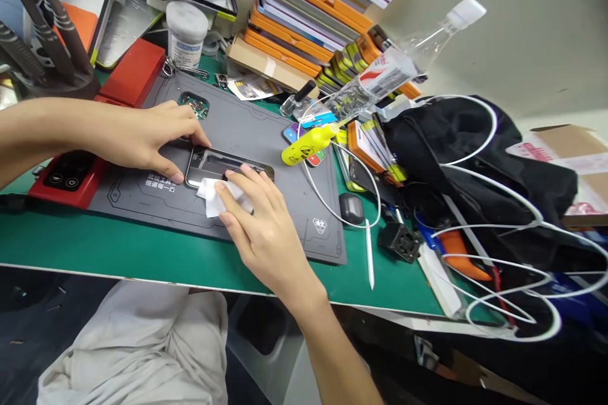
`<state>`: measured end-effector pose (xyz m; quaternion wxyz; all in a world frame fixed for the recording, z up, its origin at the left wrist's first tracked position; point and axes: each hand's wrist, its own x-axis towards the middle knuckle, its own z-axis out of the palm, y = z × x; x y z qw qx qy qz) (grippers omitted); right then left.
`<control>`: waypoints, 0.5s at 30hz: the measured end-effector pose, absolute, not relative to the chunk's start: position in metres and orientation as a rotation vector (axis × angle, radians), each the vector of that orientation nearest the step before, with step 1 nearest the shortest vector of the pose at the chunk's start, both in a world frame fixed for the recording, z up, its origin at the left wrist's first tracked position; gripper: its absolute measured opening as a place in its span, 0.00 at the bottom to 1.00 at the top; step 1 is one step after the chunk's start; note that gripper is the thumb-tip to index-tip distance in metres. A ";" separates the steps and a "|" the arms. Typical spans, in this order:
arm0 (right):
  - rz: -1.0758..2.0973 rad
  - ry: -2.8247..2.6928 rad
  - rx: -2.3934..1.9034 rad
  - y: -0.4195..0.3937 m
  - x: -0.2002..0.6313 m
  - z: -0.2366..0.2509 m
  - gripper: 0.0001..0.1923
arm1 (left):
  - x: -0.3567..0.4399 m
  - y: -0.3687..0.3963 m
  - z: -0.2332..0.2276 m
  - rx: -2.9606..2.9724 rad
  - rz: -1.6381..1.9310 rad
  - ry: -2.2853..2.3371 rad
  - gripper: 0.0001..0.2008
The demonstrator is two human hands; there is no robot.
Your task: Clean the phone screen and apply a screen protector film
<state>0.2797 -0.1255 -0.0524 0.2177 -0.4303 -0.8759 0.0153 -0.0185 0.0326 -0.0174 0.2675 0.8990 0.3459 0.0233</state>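
Observation:
A dark smartphone [219,164] lies on a grey work mat [247,115], its surface glossy. My left hand [147,136] steadies the phone's left end, index finger at the far corner and thumb at the near left edge. Under the fingers of my right hand [266,221] is a white wipe [213,198], pressed against the near side of the phone. Part of the phone's right half is hidden by those fingers. Small parts sit in a recess [194,104] of the mat, just beyond my left hand.
A red device [71,177] borders the mat on the left. Right of the phone stand a yellow bottle [308,147] and a looped white cable [375,193]. A white stylus [369,256] and black fan [399,242] lie farther right. Stacked boxes [304,19] line the wall.

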 end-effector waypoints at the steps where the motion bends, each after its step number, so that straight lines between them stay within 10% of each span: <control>1: 0.042 -2.441 -1.176 -0.124 0.273 -0.051 0.24 | -0.018 0.031 -0.016 2.425 0.047 0.937 0.43; 15: 0.010 -2.320 -1.297 -0.142 0.337 -0.058 0.23 | -0.008 0.021 -0.007 2.431 0.018 0.979 0.41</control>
